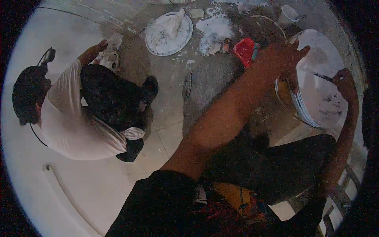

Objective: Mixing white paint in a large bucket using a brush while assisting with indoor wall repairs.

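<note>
A large white round disc (pixel 316 53) stands tilted at the right, its face smeared with grey and dark patches. My left hand (pixel 293 55) grips its near left edge, the fingers over the rim and the thumb lower down. My right hand (pixel 346 85) is closed around a thin dark tool, like a narrow spatula or knife (pixel 323 76), whose tip points left over the disc's face. The tool's exact kind is too dim to tell. Behind the disc's left edge a yellowish-brown object (pixel 283 91) shows in part.
A red tub (pixel 243 50) with white material and a green-handled item (pixel 256 50) sits beyond my left forearm. Farther off are white powder (pixel 215 33), a round white tray (pixel 152 46) and a white bucket (pixel 289 15). A co-worker (pixel 75 114) squats at the left.
</note>
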Demonstrator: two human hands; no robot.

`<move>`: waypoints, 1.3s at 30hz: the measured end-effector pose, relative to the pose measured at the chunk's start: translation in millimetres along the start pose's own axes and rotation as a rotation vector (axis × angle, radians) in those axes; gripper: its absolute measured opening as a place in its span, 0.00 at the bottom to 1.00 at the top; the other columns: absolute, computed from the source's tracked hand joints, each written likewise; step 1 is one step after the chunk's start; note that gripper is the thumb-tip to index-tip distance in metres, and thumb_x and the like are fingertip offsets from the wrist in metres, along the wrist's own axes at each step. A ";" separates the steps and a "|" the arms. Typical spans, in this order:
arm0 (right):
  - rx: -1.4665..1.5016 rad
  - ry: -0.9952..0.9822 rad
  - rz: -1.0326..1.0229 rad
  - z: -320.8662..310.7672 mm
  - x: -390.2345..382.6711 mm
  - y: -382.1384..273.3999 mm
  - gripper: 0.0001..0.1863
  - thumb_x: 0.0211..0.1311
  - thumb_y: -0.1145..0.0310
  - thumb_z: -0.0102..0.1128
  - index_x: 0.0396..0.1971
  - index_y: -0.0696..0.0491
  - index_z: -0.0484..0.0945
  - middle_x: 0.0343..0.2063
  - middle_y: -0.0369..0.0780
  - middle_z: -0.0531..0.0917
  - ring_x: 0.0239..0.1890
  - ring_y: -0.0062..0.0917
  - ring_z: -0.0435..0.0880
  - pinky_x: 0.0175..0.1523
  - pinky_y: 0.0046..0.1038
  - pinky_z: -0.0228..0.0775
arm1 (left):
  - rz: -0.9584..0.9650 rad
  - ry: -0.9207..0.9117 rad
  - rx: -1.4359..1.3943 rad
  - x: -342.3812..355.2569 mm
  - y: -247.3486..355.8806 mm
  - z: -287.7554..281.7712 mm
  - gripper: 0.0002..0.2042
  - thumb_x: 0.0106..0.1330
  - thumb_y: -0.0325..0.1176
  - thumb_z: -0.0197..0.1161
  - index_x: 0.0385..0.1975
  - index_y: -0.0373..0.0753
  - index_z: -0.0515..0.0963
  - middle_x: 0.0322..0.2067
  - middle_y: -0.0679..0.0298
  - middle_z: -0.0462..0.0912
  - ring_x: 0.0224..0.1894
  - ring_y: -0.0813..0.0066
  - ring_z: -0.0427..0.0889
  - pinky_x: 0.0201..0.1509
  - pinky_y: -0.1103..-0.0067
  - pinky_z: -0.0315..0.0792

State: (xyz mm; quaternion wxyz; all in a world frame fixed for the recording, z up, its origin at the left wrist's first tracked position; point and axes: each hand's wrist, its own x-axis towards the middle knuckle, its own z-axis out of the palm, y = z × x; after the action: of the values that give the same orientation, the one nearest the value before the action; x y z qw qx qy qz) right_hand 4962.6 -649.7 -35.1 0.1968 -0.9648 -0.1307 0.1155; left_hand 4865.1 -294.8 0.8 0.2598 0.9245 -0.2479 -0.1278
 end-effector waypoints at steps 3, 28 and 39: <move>-0.073 -0.019 -0.220 -0.7 3.9 -9.7 0.11 0.48 0.73 0.59 0.29 0.54 0.65 0.25 0.39 0.71 0.16 0.20 0.69 0.22 0.25 0.64 | 0.052 0.121 0.079 19.5 -22.8 31.9 0.62 0.22 0.55 0.76 0.64 0.44 0.48 0.63 0.48 0.51 0.59 0.53 0.65 0.56 0.63 0.67; -0.410 0.085 -0.107 -2.5 -20.1 -91.0 0.09 0.45 0.73 0.63 0.27 0.53 0.73 0.31 0.43 0.76 0.26 0.33 0.79 0.34 0.35 0.71 | 0.029 -0.007 0.157 9.4 -11.3 11.6 0.60 0.25 0.51 0.77 0.65 0.53 0.46 0.63 0.46 0.50 0.55 0.51 0.69 0.56 0.63 0.67; -0.507 -0.074 0.212 -6.9 -23.2 -129.0 0.08 0.49 0.66 0.60 0.24 0.56 0.74 0.20 0.40 0.77 0.21 0.25 0.80 0.33 0.31 0.72 | 0.183 0.099 0.003 15.6 -24.1 27.8 0.59 0.30 0.51 0.75 0.65 0.52 0.43 0.64 0.46 0.45 0.56 0.45 0.66 0.59 0.62 0.63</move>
State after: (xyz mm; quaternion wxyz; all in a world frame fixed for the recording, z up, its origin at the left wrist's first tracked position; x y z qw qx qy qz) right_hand 4916.0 -544.5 27.9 -0.0688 -0.9867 -0.0606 0.1342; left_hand 4877.6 -296.7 -37.2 0.2810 0.9035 -0.3185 -0.0572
